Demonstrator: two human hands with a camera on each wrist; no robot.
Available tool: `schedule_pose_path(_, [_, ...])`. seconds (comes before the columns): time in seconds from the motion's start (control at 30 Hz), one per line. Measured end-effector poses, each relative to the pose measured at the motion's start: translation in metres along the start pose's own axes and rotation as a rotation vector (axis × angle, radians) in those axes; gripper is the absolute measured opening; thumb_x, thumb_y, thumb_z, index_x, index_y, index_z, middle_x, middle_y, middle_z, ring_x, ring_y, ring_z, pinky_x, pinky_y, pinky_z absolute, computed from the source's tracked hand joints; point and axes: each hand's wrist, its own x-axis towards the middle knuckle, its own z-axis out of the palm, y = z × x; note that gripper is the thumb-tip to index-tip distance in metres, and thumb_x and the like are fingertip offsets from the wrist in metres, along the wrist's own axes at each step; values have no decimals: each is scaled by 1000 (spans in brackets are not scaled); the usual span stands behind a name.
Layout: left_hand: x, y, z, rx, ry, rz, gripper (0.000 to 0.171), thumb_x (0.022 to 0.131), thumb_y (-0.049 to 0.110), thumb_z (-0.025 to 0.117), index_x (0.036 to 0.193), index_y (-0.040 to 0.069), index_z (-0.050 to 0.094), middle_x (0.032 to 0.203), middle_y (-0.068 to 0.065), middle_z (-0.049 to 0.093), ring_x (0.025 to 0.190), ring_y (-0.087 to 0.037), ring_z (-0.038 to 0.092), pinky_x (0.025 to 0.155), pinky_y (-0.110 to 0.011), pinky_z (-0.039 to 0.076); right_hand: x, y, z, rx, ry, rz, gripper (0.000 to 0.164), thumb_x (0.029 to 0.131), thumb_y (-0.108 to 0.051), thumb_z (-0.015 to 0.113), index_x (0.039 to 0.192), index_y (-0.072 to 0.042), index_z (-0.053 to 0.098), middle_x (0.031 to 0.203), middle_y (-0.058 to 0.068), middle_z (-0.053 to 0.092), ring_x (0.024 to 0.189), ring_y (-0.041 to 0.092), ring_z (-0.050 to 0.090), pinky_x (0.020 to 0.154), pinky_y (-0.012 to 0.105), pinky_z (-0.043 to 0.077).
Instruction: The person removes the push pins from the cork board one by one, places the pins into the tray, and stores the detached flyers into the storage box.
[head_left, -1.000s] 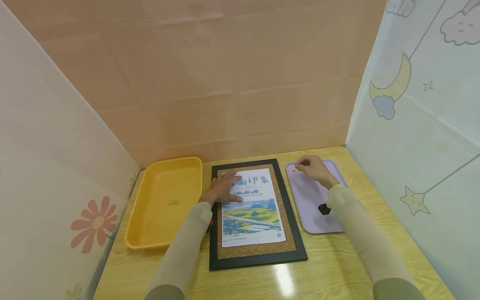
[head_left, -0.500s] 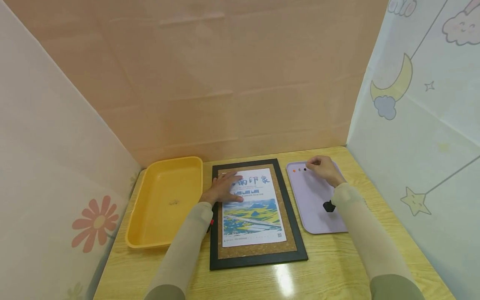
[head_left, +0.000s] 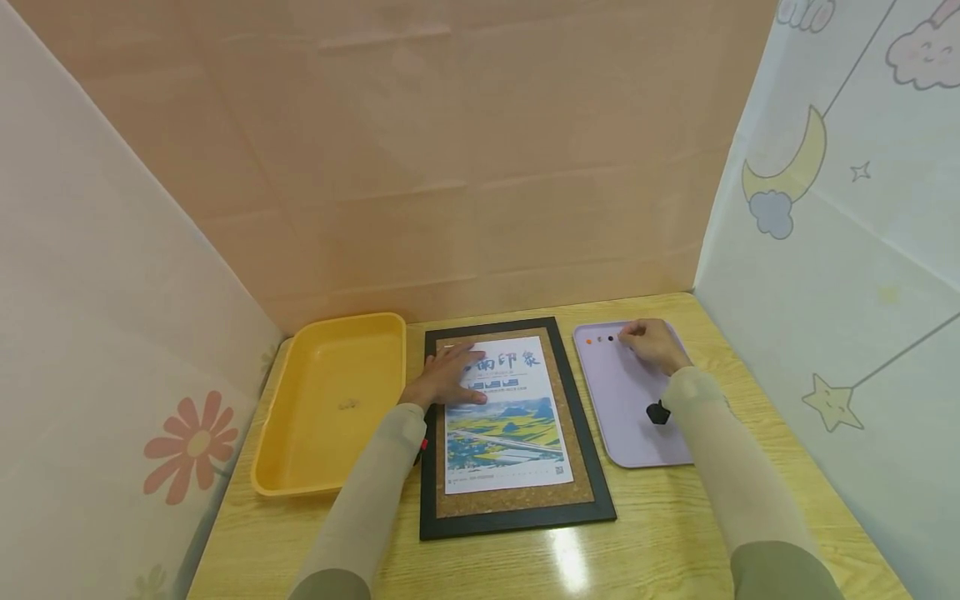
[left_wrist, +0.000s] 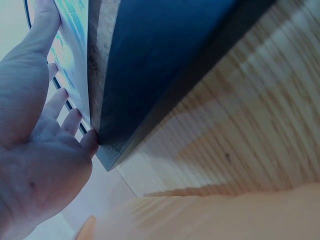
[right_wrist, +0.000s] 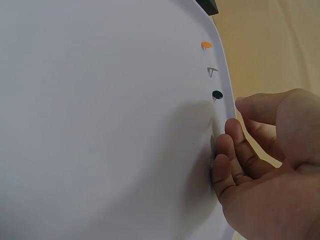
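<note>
My left hand (head_left: 447, 375) rests with spread fingers on a printed poster (head_left: 510, 433), which lies on a cork board (head_left: 510, 503) in a black frame (head_left: 517, 525). In the left wrist view its palm and fingers show beside the frame's edge. My right hand (head_left: 654, 343) is over the far edge of a lilac tray (head_left: 617, 400). Along that edge lie an orange thumbtack (right_wrist: 206, 45), a pale thumbtack (right_wrist: 212, 70) and a black thumbtack (right_wrist: 217, 94). Thumb and forefinger are apart, nothing showing between them, close to the black tack. Bent fingers partly hide a pale shape below.
A yellow tray (head_left: 330, 400) stands to the left of the framed board. Small black devices show at both wrists, the right one (head_left: 658, 412) over the lilac tray. An orange-brown sheet and patterned white panels wall in the wooden table (head_left: 675, 525).
My right hand has moved right along the tray's far edge and then slightly nearer, uncovering the pale and black thumbtacks beside the orange one. My left hand has stayed on the poster.
</note>
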Motion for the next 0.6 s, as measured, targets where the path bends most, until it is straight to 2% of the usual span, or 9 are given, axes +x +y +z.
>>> schedule_pose_path(0.33, [-1,0,-1,15,-7,2,97,93,52,91,174,24,45,191,-7,22,176,-46,19,139,-79,14,0,-2,3,5,-15,37,31,114,-21,64,133,3,69,125,18,65,105,28,55,86,34,48])
schedule_pose_path(0.6, [0,-1,1,20,-10,5,97,94,53,90,175,25,44,192,-7,21,177,-46,18,140,-78,14,3,0,7,-12,6,56,28,112,-20,66,128,2,71,120,16,67,105,28,57,86,34,49])
